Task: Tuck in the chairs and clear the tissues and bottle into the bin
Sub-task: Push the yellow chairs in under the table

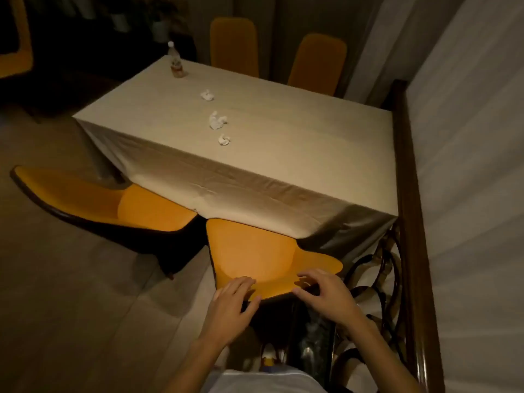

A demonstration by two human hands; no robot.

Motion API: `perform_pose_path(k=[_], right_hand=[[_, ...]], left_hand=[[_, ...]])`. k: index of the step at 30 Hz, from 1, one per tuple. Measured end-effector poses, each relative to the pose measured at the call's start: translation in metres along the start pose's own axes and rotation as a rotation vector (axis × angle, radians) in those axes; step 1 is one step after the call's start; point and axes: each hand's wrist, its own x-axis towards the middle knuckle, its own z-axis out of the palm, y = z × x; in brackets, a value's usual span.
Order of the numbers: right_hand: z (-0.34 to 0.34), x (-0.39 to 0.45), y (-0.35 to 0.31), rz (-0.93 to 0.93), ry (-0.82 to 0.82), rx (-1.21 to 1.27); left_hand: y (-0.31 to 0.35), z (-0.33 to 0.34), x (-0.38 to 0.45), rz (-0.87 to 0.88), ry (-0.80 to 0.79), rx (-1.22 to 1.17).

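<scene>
My left hand [235, 299] and my right hand [326, 290] both grip the top edge of the near orange chair [255, 251]. Its seat is partly under the table [312, 154], which is covered by a beige cloth. A second orange chair [113, 199] stands pulled out and angled at the table's left near corner. Three crumpled white tissues [207, 95] [217, 120] [224, 139] lie in a row along the tabletop. A plastic bottle [176, 63] with a white cap stands upright at the far left corner. No bin is identifiable.
Two more orange chairs [234, 46] [317, 63] stand at the table's far side. A dark wooden railing [405, 165] with metal scrollwork runs along the right, with a pale curtain beyond it. A dark shiny object [312, 350] sits below my hands. Open floor lies to the left.
</scene>
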Motion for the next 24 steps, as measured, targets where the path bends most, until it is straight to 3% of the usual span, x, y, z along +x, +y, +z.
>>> perform_pose_path(k=[9, 15, 24], right_hand=[[0.005, 0.025, 0.059, -0.135, -0.154, -0.133], [0.008, 0.030, 0.072, -0.076, -0.160, -0.149], [0.012, 0.030, 0.078, -0.038, -0.107, -0.195]], left_hand=[[0.016, 0.047, 0.007, -0.155, 0.029, 0.183], [0.017, 0.066, 0.008, -0.200, 0.007, 0.256], [0.011, 0.065, 0.012, -0.190, -0.021, 0.164]])
